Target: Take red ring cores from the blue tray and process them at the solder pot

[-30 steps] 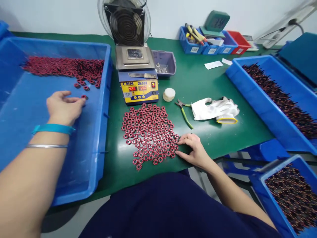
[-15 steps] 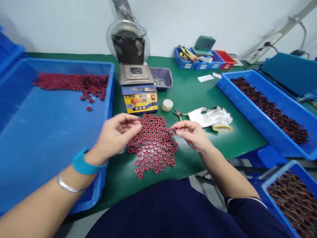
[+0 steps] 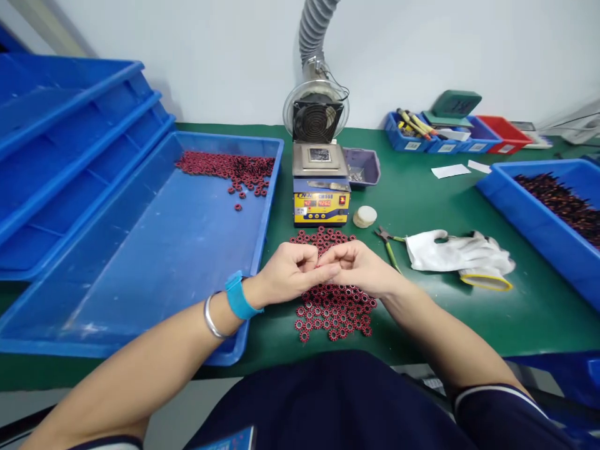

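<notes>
My left hand point(image 3: 295, 275) and my right hand point(image 3: 359, 269) meet fingertip to fingertip above the bench, both closed in a pinch. Between them a speck of red shows from a small red toothed ring point(image 3: 318, 267), mostly covered by the fingers. Below and around the hands, many matching red toothed rings point(image 3: 328, 324) with dark centres lie flat in one layer on the green bench. Behind them stands a yellow and blue heating unit point(image 3: 321, 206) with lit red digits and a metal top.
Left is a large blue tray point(image 3: 187, 250) with rings heaped at its far end. Right lie green-handled cutters point(image 3: 391, 250), white gloves point(image 3: 450, 253) and a round pale pad point(image 3: 365, 216). Farther right, a blue tray point(image 3: 515, 212) holds dark copper-coloured parts. A fume hose point(image 3: 315, 28) hangs behind.
My hands were apart, the right pinching a small ring and the left partly open. Now they have come together over the rings, the left fingers closed. The view has swung left.
</notes>
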